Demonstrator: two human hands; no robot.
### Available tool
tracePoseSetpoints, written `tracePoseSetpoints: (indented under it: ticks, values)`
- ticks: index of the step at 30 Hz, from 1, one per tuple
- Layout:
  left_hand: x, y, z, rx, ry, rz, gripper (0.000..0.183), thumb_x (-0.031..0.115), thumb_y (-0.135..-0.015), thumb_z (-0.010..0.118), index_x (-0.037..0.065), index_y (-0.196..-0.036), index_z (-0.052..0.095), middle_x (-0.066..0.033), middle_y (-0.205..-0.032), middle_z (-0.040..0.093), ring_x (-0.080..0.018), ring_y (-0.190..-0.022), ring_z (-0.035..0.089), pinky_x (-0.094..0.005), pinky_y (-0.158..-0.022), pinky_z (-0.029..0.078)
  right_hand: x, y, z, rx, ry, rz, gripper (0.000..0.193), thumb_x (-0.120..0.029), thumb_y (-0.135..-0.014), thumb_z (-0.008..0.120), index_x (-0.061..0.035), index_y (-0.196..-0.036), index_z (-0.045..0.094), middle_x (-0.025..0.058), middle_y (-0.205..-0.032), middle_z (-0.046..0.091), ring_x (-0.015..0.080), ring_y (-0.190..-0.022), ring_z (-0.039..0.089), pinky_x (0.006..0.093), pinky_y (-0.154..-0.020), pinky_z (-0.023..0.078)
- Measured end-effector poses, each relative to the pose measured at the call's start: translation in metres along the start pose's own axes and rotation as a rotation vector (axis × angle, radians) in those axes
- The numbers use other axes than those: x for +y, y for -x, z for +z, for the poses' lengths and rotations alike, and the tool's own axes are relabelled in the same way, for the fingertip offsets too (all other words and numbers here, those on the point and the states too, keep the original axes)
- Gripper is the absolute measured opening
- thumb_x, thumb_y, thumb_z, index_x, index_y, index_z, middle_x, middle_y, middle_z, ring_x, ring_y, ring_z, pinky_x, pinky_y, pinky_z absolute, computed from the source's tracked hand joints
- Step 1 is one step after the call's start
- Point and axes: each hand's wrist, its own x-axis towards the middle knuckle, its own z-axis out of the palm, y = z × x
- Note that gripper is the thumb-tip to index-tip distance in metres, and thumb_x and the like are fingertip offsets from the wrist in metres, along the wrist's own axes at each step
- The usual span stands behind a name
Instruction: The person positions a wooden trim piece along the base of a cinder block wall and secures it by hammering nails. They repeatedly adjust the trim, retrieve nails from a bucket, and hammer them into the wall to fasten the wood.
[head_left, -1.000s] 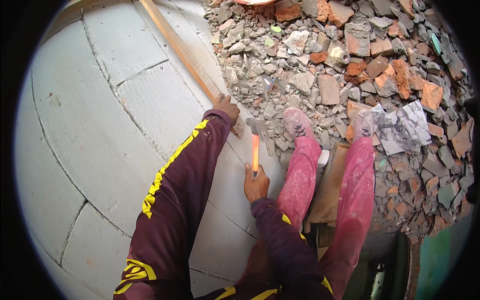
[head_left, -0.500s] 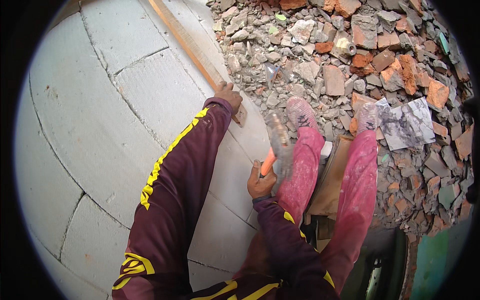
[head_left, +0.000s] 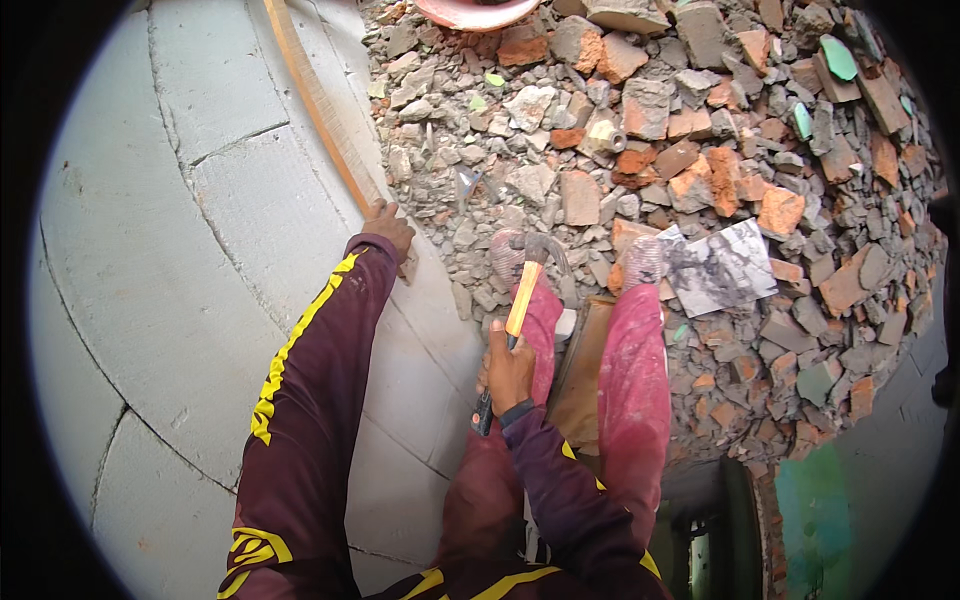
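Note:
My left hand [head_left: 388, 228] is closed round the near end of a long wooden batten [head_left: 320, 110], pressing it against the pale grey blockwork [head_left: 260, 210] close to the edge beside the rubble. The batten's tip shows just below my fingers. In my right hand [head_left: 508, 370] is a claw hammer [head_left: 522, 298] with an orange and black handle, gripped low on the handle. Its metal head points away from me, above my left shoe, apart from the batten. Whether a nail is in the batten cannot be made out.
Broken brick and mortar rubble [head_left: 640, 110] spreads over the ground ahead and to the right. A marbled tile piece [head_left: 722, 266] lies on it by my right shoe. Part of a reddish basin [head_left: 478, 12] shows at the top. Between my legs is a brown board [head_left: 580, 385].
The hammer, blurred in motion before, is now sharp and its head has tipped farther away from me. My view has turned right, bringing the basin in. My left hand keeps its hold.

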Motion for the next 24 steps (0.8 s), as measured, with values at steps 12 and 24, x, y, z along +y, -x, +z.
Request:
tracePoseSetpoints:
  ticks: [12,24]
  values:
    - [0.007,-0.016,0.022,-0.041,0.067,-0.114,0.034,0.023,-0.096,0.043,0.020,-0.109,0.074,0.0037,-0.119,0.069,-0.0197,-0.133,0.039,-0.0476,-0.114,0.013,-0.129,0.136,-0.046,-0.100,0.269,0.135,0.018,-0.025,-0.096,0.059,-0.0102,-0.095,0.049,-0.0014,-0.068,0.047,0.0100,-0.049,0.050,0.0278,-0.042,0.044]
    - [0.011,-0.007,0.016,-0.028,0.124,-0.159,0.026,0.020,-0.083,0.055,0.015,-0.099,0.075,-0.0007,-0.111,0.066,-0.0225,-0.127,0.041,-0.0448,-0.114,0.013,-0.181,-0.052,-0.054,-0.122,0.956,-0.142,0.027,-0.026,-0.091,0.064,-0.0031,-0.093,0.051,0.0050,-0.061,0.053,0.0150,-0.045,0.053,0.0326,-0.041,0.043]
